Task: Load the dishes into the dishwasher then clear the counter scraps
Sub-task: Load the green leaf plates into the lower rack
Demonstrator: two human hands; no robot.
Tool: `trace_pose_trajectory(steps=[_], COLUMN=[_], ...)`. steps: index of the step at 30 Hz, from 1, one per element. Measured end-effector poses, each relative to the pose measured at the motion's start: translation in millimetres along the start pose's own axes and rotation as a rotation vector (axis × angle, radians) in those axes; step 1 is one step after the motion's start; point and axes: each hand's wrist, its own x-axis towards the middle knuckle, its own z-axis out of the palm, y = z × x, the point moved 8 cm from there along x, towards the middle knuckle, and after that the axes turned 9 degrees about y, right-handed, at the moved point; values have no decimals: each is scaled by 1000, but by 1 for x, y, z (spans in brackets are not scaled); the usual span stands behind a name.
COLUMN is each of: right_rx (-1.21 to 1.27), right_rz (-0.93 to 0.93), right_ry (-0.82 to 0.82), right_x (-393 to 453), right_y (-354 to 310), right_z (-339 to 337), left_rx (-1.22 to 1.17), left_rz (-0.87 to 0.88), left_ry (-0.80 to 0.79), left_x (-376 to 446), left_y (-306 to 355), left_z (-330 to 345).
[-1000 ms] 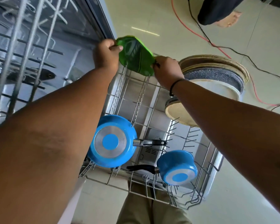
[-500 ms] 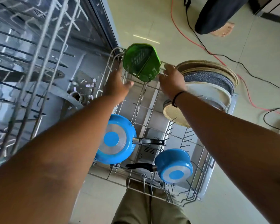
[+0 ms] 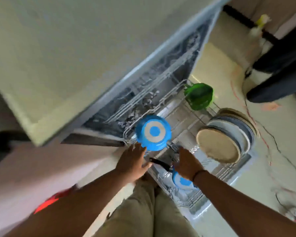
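Pale floor surrounds your pulled-out rack (image 3: 232,170); both hands, left (image 3: 132,163) and right (image 3: 186,161), spread empty over pans (image 3: 153,132). Shoving carelessly could topple plates (image 3: 220,144).

Motion blur smears the whole view. The right hand (image 3: 186,162) covers much of the small blue saucepan (image 3: 182,182); the upper rack (image 3: 160,86) inside the dishwasher is an unreadable streak.

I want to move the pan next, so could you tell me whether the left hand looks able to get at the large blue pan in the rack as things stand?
Probably yes. The left hand is open, holds nothing, and its fingertips sit right beside the large blue pan, with nothing visible between them. Motion blur hides finer detail.
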Motion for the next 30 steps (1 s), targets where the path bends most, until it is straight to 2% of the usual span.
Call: trace_pose_trajectory(steps=[2, 7, 13, 17, 22, 26, 30], right_rx=[-120, -415, -739, -728, -789, -732, -682], right_rz=[-132, -392, -541, -616, -852, -1034, -1167], right_ry=[-31, -31, 59, 71, -50, 0, 49], right_x=[-25, -78, -142, -205, -291, -350, -385], right_y=[-27, -104, -194, -264, -359, -443, -520], right_z=[12, 13, 39, 99, 194, 232, 248], left_rx=[-58, -115, -270, -329, -377, -430, -457], left_rz=[-32, -316, -552, -699, -963, -1085, -1121], left_ry=[44, 89, 270, 407, 589, 732, 870], left_x=[-43, -158, -299, -429, -587, -649, -665], left_y=[-12, -65, -129, -170, -217, -242, -274], left_z=[-12, -19, -18, -25, -27, -43, -67])
